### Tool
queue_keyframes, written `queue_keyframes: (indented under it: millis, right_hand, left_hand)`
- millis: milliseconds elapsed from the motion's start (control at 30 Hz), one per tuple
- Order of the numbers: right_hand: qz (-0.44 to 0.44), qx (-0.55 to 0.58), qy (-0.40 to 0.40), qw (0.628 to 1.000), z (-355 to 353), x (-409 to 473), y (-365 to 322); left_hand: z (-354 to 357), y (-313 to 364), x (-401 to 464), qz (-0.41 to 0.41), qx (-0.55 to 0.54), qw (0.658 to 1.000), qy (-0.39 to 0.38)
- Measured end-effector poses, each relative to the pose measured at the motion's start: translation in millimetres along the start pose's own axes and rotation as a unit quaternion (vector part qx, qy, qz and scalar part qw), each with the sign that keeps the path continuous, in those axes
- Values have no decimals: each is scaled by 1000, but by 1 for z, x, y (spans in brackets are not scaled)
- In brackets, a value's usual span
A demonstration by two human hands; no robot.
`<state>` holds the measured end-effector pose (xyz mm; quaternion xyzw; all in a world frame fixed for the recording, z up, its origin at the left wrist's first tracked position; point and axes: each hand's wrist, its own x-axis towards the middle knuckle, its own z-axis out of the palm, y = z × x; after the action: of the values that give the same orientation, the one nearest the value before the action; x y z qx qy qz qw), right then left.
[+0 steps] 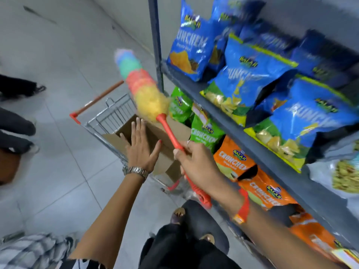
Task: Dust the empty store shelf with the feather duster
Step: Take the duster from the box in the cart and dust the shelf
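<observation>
- Gripping the duster (147, 94) by its red handle: right hand (194, 160) is closed around the shaft partway down, with the handle's end sticking out below the wrist.
- Duster head is multicoloured (yellow, orange, green, blue), points up and away, and hangs in the air just left of the shelf post (156, 43); whether the fluff touches it is lost in motion blur.
- Left hand (140, 144) is wide open, fingers spread, palm down, holding nothing. It hovers over the box (155, 136); contact can't be told.
- Watch (136, 170) on the left wrist, red band (243, 210) on the right.
- Box is brown cardboard, flaps open, sitting in a wire cart (110, 117) with a red-orange push bar; cart stands on the tiled floor (58, 171) just beside the shelves.
- Shelves (252, 146) on the right are grey metal and stocked: blue bags (250, 74) on the upper level, green bags (202, 129) and orange bags (235, 162) on the one below.
- Wearer's dark trousers and sandals at bottom centre.
- Other people's legs and shoes at the left edge, blurred.
</observation>
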<state>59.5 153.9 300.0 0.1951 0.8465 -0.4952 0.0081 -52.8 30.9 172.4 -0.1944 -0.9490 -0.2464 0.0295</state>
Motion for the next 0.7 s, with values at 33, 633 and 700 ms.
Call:
queue_keyframes:
  millis: [33, 633, 700]
  right_hand:
    - [-18, 22, 16, 999, -10, -13, -11]
    - [-129, 548, 419, 712, -98, -146, -72]
    - [-153, 534, 476, 682, -115, -154, -68]
  left_hand:
    - [-10, 10, 5, 13, -8, 1000, 18]
    - [-81, 267, 79, 389, -116, 896, 182]
    - [-79, 295, 79, 417, -118, 884, 177]
